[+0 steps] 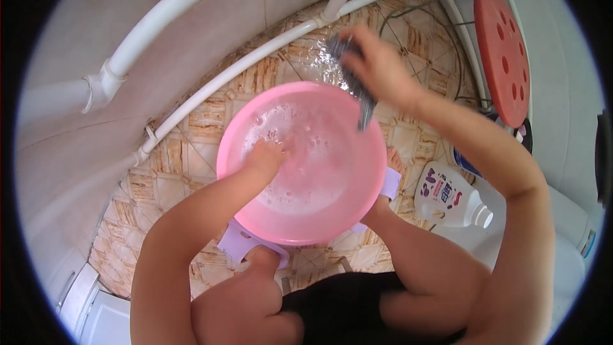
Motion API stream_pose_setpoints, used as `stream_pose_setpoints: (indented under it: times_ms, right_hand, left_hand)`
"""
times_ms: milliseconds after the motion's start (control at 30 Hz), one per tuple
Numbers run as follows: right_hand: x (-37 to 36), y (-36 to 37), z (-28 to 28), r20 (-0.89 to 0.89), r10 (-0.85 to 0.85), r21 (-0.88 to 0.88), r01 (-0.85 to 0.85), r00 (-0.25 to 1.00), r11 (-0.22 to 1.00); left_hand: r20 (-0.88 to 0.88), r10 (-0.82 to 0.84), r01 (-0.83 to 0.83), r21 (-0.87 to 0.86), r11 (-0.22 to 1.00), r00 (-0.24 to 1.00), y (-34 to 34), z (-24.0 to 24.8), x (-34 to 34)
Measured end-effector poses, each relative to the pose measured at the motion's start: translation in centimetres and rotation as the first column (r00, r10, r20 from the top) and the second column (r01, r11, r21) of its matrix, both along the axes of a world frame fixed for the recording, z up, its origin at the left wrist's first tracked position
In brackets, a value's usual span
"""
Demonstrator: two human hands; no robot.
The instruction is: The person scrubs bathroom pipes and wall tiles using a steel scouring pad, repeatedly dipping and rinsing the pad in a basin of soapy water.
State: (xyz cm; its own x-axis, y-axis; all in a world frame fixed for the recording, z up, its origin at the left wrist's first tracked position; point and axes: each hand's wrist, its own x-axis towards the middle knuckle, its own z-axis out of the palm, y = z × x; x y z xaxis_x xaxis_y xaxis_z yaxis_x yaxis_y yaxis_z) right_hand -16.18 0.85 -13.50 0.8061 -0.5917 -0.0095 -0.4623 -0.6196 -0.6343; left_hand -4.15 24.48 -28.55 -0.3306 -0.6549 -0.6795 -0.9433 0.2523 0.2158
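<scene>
A pink basin stands on the floor between my feet, holding cloudy, foamy water. My left hand reaches into the left side of the water; its fingers are under the surface and hidden. Beyond the basin's far right rim, my right hand is raised and closed around a wet, dark grey cloth. The cloth hangs down, its lower end over the rim, and both hand and cloth are blurred by motion. Whether it is a sock or another small garment, I cannot tell.
A white detergent bottle lies to the basin's right. A red round stool seat with holes leans at the right wall. White pipes run along the left and far walls. My feet wear purple slippers beside the basin on the patterned tile floor.
</scene>
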Motion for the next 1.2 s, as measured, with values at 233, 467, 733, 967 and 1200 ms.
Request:
stream_pose_setpoints:
  times_ms: [233,467,733,967,1200]
  right_hand:
    - [-8.7,8.7,2.9,-0.169,-0.047,0.356,0.106,0.984,0.928]
    - [-28.8,16.6,-3.2,-0.848,-0.283,0.011,0.548,0.448,0.836]
    - [-24.8,24.2,-6.0,-0.887,0.172,0.342,0.359,0.430,0.868]
    - [-22.2,20.0,6.0,-0.819,0.286,0.476,0.311,0.497,0.823]
    - [-20.3,15.8,10.7,-0.779,0.363,0.552,0.283,0.512,0.784]
  left_hand:
    - [0.033,-0.036,0.038,-0.046,0.998,0.999,-0.6,1.2,-0.3]
    - [-0.022,-0.025,0.021,-0.187,0.982,0.999,0.3,-1.2,0.1]
    - [-0.166,0.077,-0.105,-0.169,0.980,0.983,0.7,0.8,1.1]
    - [-0.075,-0.098,0.080,-0.216,0.973,0.992,-1.1,3.4,0.1]
    - [-0.060,-0.066,0.059,-0.108,0.992,0.996,-2.0,3.8,-0.2]
